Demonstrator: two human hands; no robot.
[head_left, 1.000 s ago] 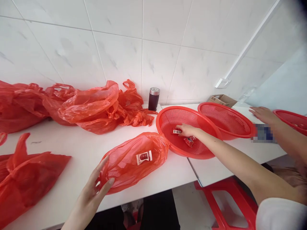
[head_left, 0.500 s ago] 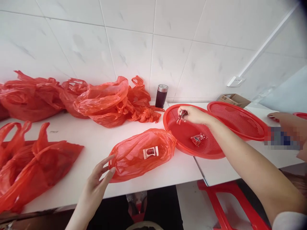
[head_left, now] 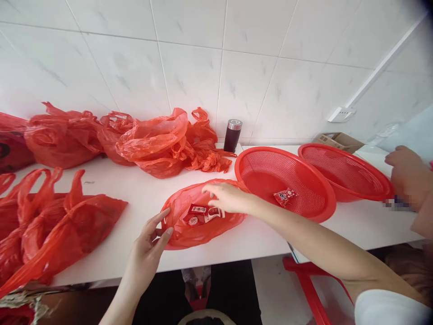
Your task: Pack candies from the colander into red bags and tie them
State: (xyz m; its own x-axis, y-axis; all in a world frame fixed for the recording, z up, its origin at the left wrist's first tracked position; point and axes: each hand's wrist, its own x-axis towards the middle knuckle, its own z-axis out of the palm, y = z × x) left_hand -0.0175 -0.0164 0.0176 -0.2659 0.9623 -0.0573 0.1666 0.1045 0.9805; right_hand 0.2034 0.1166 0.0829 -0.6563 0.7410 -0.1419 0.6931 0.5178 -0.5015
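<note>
A red plastic bag (head_left: 209, 237) lies open on the white table in front of me. My left hand (head_left: 150, 239) pinches its left rim between thumb and fingers. Over the bag's mouth hovers my right hand (head_left: 225, 196), its fingers apart and loosely bent, holding nothing I can see. Inside the bag are a white-and-red candy packet (head_left: 214, 214) and a few small red wrapped pieces (head_left: 198, 209). One red packet (head_left: 284, 197) lies in the red mesh basket (head_left: 328, 189) just right of the bag.
A second red basket (head_left: 355, 169) stands further right, near another person's hand (head_left: 404, 158). Several filled red bags (head_left: 64, 140) line the wall, with more bags (head_left: 67, 230) at the left. A dark thermos (head_left: 232, 136) and a cardboard box (head_left: 340, 141) stand behind; a red stool (head_left: 311, 289) is below.
My right hand has moved left from the basket to above the bag and let go of the small packets it held. They now lie in the bag. My left hand stays at the rim.
</note>
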